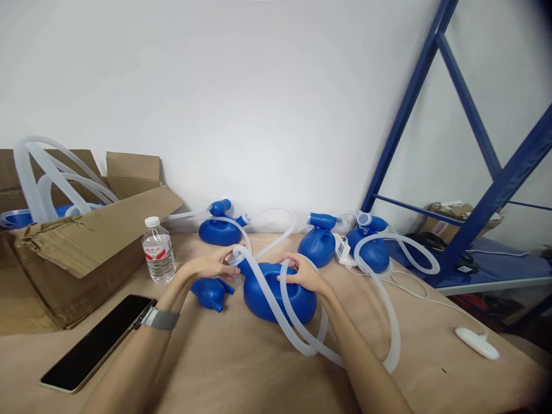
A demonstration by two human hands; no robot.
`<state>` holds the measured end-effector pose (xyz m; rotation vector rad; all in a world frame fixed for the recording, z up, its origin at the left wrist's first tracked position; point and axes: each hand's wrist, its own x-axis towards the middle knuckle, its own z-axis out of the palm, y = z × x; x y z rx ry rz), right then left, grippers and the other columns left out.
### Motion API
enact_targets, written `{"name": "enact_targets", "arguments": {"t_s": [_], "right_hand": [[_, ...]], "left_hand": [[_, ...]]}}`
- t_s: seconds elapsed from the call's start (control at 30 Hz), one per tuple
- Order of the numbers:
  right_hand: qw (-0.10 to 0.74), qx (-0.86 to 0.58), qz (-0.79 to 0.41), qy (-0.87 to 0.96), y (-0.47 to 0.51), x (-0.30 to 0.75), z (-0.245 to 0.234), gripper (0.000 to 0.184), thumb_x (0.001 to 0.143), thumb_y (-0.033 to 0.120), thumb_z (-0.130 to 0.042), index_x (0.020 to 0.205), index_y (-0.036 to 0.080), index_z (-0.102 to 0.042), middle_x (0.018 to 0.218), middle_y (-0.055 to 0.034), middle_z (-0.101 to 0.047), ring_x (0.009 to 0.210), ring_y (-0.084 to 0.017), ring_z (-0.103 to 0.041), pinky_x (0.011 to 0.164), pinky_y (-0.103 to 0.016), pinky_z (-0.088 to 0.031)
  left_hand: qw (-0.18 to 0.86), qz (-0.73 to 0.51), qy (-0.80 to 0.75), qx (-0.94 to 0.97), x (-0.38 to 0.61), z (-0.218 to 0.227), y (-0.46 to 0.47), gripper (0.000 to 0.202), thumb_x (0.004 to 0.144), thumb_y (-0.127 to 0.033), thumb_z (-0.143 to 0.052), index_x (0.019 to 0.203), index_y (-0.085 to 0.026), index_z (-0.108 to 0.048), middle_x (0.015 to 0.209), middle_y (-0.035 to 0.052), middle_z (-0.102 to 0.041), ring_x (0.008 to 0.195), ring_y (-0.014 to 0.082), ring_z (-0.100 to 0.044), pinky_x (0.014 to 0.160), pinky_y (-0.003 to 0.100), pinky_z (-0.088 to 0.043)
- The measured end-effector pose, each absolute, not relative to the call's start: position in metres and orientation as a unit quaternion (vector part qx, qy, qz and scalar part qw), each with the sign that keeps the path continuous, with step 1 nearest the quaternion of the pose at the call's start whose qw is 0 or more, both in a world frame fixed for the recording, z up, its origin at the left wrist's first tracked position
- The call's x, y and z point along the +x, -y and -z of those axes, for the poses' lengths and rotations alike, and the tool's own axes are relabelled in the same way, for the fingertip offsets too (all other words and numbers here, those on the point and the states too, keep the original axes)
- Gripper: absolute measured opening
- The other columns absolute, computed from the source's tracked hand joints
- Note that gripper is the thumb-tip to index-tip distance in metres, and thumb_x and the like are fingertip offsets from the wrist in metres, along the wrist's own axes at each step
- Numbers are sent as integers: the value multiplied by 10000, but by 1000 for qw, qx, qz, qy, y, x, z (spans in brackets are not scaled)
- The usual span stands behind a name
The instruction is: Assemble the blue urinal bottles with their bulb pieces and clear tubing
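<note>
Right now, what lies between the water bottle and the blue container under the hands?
In the head view, a small blue plastic bulb lies there.

The only print in view is on a clear plastic water bottle (158, 250), which stands at nine o'clock from the left hand (210, 264). Its wrap-around label (154, 256) is white with red markings, and these are too small and blurred to read. No word, number or brand on it can be made out.
</note>
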<state>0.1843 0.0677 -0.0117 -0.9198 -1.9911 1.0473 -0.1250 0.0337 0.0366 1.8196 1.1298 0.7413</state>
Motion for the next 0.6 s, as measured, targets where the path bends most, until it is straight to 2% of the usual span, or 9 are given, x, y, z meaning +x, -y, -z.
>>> {"name": "enact_targets", "arguments": {"t_s": [0.1, 0.17, 0.27, 0.33, 0.4, 0.47, 0.53, 0.6], "right_hand": [[356, -360, -387, 771, -67, 185, 15, 422, 685, 422, -870, 992, 198, -686, 845, 2, -676, 785, -194, -655, 739, -299, -507], [356, -367, -384, 769, -66, 185, 16, 438, 688, 442, -870, 1001, 205, -675, 840, 1, -676, 798, -207, -660, 760, -314, -511], [356, -371, -398, 760, -64, 185, 17, 465, 680, 463, -874, 1007, 213, -657, 821, 8, -676, 787, -210, -655, 780, -329, -509], [356, -371, -401, 758, -62, 184, 17, 476, 667, 466, -878, 1003, 212, -655, 828, 8, -677, 787, -206, -649, 786, -330, -506], [356, -376, -401, 756, -61, 185, 18, 482, 660, 468, -876, 1002, 212, -655, 834, 6, -677, 794, -206, -648, 782, -330, -507], [356, -384, -397, 754, -60, 185, 19, 472, 665, 471, -863, 1002, 215, -654, 843, 2, -683, 811, -212, -654, 780, -331, -512], [356, -385, -396, 753, -59, 186, 20, 458, 672, 468, -850, 1004, 220, -656, 851, -2, -689, 830, -217, -661, 784, -332, -514], [356, -382, -399, 754, -58, 186, 20, 459, 665, 470, -850, 1001, 223, -658, 858, -4, -691, 829, -217, -661, 779, -329, -512]], "left_hand": [[437, -280, -447, 729, -128, -34, -39, 638, 686, -472, -840, 1235, -195, -670, 1066, 65, -766, 844, 238, -738, 692, 314, -588], [393, -289, -468, 737, -126, -34, -41, 556, 667, -538, -842, 1070, -175, -722, 940, 63, -773, 777, 251, -734, 656, 308, -556], [242, -275, -535, 761, -117, -35, -41, 475, 716, -667, -751, 773, -196, -722, 671, 42, -706, 655, 266, -696, 605, 309, -471], [133, -251, -576, 767, -111, -32, -40, 534, 798, -733, -632, 688, -213, -688, 657, 74, -694, 685, 298, -697, 653, 332, -461], [82, -250, -589, 764, -105, -27, -40, 551, 866, -730, -541, 790, -212, -712, 815, 125, -746, 832, 343, -719, 771, 370, -487], [83, -288, -564, 770, -102, -20, -42, 548, 880, -674, -559, 1098, -196, -714, 1142, 170, -745, 1105, 382, -683, 955, 421, -480], [111, -339, -506, 786, -99, -12, -47, 700, 842, -594, -642, 1397, -174, -569, 1443, 186, -603, 1372, 379, -528, 1132, 453, -393], [159, -380, -448, 793, -98, -3, -52, 824, 815, -509, -680, 1523, -171, -429, 1549, 170, -502, 1469, 345, -423, 1208, 449, -325]]}}
